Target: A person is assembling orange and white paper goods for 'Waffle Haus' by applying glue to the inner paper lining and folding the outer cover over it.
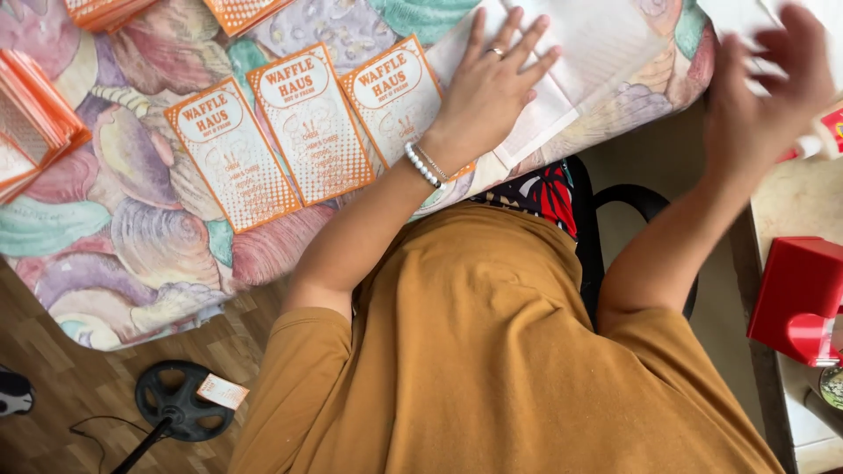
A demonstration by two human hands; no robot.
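My left hand lies flat, fingers spread, on a white sheet of paper on the shell-patterned tablecloth. It touches the right-most of three orange-and-white printed cards laid side by side; the middle card and left card lie beside it. My right hand is blurred in the air at the right, fingers apart, holding nothing, near a white and red object.
Stacks of orange cards sit at the left edge and top. A red container stands on a light counter at the right. A black stand base with a fallen card is on the wooden floor.
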